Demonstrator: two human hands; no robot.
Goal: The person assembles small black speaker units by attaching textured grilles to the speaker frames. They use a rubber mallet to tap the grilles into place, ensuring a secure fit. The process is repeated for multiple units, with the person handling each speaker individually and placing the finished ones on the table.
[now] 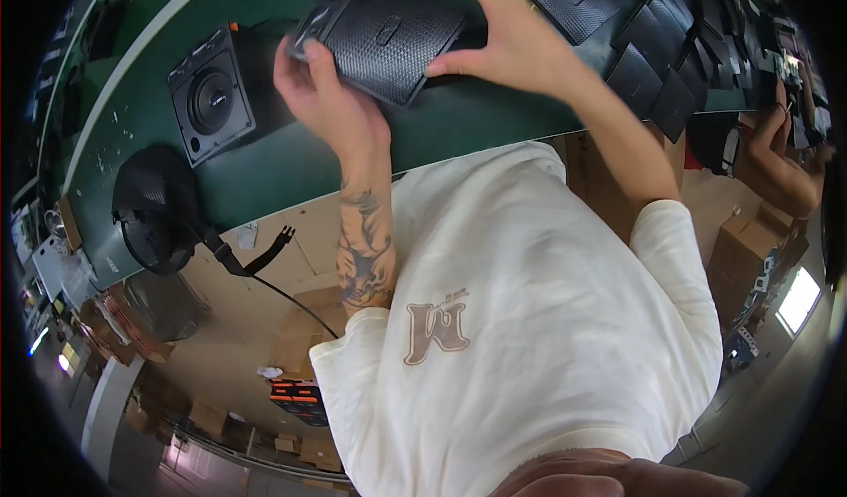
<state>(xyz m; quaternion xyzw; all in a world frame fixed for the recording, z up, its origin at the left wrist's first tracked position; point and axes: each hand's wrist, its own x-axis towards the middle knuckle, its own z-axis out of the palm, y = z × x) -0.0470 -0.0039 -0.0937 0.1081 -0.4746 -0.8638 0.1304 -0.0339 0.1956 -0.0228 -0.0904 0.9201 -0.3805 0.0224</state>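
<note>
A black speaker with a honeycomb-textured mesh grille [395,31] and a small oval badge sits tilted between my hands, over the green table. My left hand [331,104] is closed on its left side, with the thumb on the edge of the casing. On its right, my right hand [520,47] spans it, thumb pressed at the grille's edge and fingers reaching toward the far side; those fingertips are cut off by the picture's upper rim. To the left stands another speaker [212,100] with no grille, its round cone showing.
Several black grille panels [578,3] lie across the right of the green table [282,175]. A black bag [154,197] with a buckled strap hangs over the near left edge. Cardboard boxes [745,246] stand on the floor. Another person's arm [776,166] shows at far right.
</note>
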